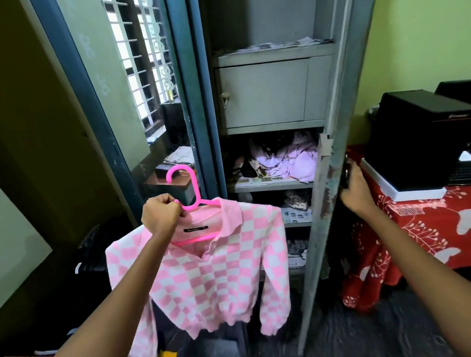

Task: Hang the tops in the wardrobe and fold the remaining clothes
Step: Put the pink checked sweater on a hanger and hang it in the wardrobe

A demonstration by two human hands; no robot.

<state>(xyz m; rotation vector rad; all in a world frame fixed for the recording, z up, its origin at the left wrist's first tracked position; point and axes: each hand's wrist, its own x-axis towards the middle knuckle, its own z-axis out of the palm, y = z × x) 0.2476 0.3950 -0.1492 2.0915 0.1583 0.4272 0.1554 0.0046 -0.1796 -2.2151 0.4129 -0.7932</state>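
A pink-and-white checked top (209, 275) hangs on a bright pink hanger (187, 188). My left hand (160, 214) grips the hanger at its neck and holds the top up in front of the grey metal wardrobe (266, 94). My right hand (354, 185) holds the outer edge of the wardrobe's right door (322, 170), which stands open. Inside the wardrobe are shelves, a closed locker and a heap of lilac clothes (287, 156) on the middle shelf.
The left wardrobe door (109, 75) carries a mirror that reflects a barred window. To the right stands a table with a red floral cloth (440, 224), black boxes (420, 137) and a keyboard. Dark floor lies below, with bags at the lower left.
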